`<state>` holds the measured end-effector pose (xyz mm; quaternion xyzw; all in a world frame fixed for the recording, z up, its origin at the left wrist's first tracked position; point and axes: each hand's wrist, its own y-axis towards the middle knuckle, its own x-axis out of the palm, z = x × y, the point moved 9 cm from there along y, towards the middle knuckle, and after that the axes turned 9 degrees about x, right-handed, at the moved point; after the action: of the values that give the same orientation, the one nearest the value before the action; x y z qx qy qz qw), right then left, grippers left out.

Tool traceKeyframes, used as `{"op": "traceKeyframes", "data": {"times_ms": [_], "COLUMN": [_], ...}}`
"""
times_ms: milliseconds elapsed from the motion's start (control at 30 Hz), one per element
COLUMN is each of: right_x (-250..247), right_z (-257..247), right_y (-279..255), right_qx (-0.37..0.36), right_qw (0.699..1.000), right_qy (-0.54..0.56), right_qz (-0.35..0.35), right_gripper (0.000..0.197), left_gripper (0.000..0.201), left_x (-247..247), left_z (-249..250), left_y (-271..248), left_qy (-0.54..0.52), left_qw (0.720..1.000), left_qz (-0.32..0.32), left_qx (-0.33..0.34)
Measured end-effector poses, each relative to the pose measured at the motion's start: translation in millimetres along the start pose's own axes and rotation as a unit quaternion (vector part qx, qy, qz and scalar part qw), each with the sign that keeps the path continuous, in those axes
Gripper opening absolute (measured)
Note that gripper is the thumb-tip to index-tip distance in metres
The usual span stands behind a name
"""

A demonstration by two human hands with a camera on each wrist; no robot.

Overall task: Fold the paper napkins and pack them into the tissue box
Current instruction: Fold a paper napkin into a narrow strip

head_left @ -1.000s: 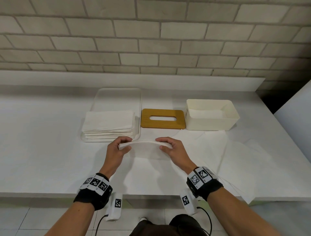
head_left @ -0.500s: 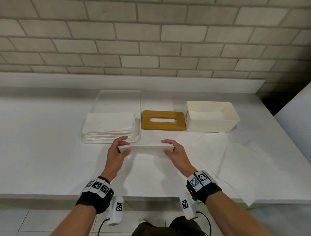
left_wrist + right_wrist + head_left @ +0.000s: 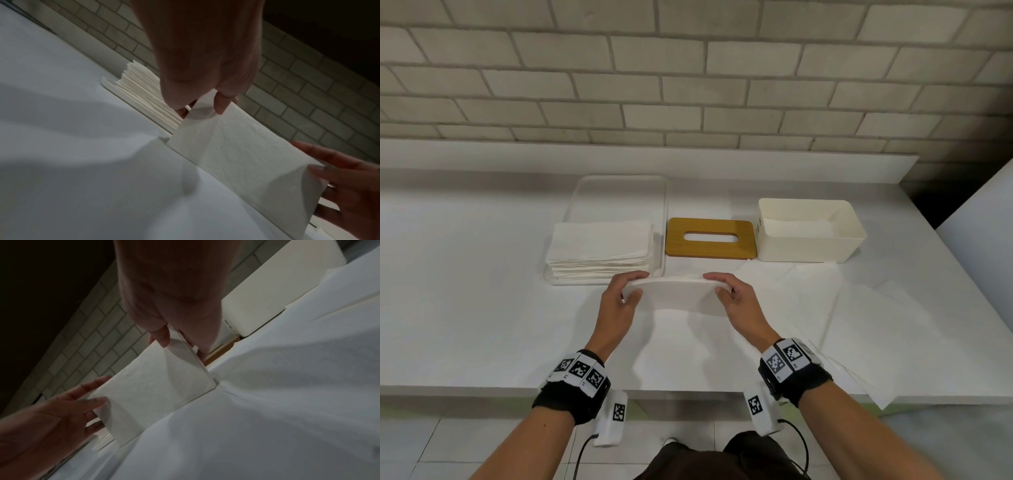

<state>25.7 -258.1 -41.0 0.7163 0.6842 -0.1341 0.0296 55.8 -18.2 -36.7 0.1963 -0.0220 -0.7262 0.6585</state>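
From the head camera, the left hand (image 3: pixel 619 301) and the right hand (image 3: pixel 739 301) each pinch one end of a folded napkin (image 3: pixel 674 294), thumbs under and fingers over its far edge, holding it between them just above the worktop (image 3: pixel 465 308). Half a second ago the napkin looked like a thin flat strip lying low; now its near face tips up toward the camera and bows slightly, as it did a second ago. The hands sit about where they were, well apart, one at each end.

Behind the left hand, a stack of napkins (image 3: pixel 599 250) rests on a clear tray (image 3: pixel 619 192), unchanged. To its right lies a wooden lid (image 3: pixel 710 240) with a slot, and next to that the open white tissue box (image 3: pixel 811 236), apparently with some white paper inside. Loose unfolded sheets (image 3: pixel 859 315) spread over the worktop to the right, overhanging its front edge.

From the left wrist, the left hand (image 3: pixel 205 65) has its thumb (image 3: pixel 221 102) on the napkin's (image 3: pixel 236 154) near face, the other fingers behind; the right hand's fingers (image 3: pixel 339 175) clasp the far end. The stack (image 3: pixel 144 91) shows beyond.

From the right wrist, the right hand (image 3: pixel 174 296) grips the napkin's (image 3: pixel 156 389) corner, the left hand (image 3: pixel 61 415) holds the other end, and the tissue box (image 3: pixel 267 296) stands beyond. The view is dim, so the fold count is unclear.
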Motion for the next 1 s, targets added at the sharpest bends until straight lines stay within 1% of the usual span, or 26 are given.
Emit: {"op": "traceKeyframes", "data": {"times_ms": [100,167,267,333,400,433,500,567,633,800,900,1000], "right_x": [2.4,4.2,4.5,5.4,4.0,3.0,1.3,1.5,2.2,3.0,6.0,7.8], "right_z": [-3.8,-1.7,11.3,19.7,22.2,19.2,11.8,9.5,11.2,16.8,15.5,14.9], "right_y": [-1.9,-2.4,-0.8,0.0,1.3,1.5,0.3,-2.3,-3.8,-1.5,-1.8,-1.9], "right_qx": [-0.015,-0.011,0.022,0.048,0.06,0.056,0.044,0.046,0.05,0.067,0.083,0.08], "right_qw": [1.0,1.0,1.0,0.999,0.998,0.997,0.997,0.998,0.998,0.997,0.996,0.996], "right_qy": [-0.013,-0.025,0.018,0.022,-0.016,-0.042,-0.056,-0.03,0.007,0.036,0.017,0.006], "right_qz": [-0.005,-0.005,-0.004,0.001,0.018,0.028,0.04,0.036,0.026,0.029,0.031,0.029], "right_gripper": [0.034,0.034,0.046,0.052,0.043,0.036,0.031,0.031,0.035,0.045,0.042,0.035], "left_gripper": [0.032,0.033,0.042,0.048,0.044,0.04,0.036,0.038,0.046,0.059,0.054,0.045], "left_x": [1.2,1.9,2.4,2.3,2.2,2.0,2.1,1.8,1.4,-1.1,2.1,4.7], "left_z": [2.6,2.6,0.2,-5.4,-6.9,-6.0,-2.0,1.0,0.3,-13.4,-19.5,-19.0], "left_y": [0.5,-0.3,-2.2,-4.0,-4.4,-3.7,-1.9,-3.0,-5.5,-9.8,-11.2,-12.2], "left_qy": [0.009,0.014,-0.012,-0.024,-0.007,0.0,-0.005,-0.016,-0.025,-0.046,-0.063,-0.053], "left_qw": [1.0,1.0,0.999,0.998,0.996,0.996,0.997,0.997,0.997,0.99,0.985,0.984], "left_qz": [-0.013,-0.016,-0.004,0.006,0.012,0.013,0.012,0.01,0.01,0.036,0.048,0.046], "left_qx": [0.003,-0.003,-0.035,-0.066,-0.086,-0.086,-0.081,-0.076,-0.077,-0.125,-0.155,-0.163]}}
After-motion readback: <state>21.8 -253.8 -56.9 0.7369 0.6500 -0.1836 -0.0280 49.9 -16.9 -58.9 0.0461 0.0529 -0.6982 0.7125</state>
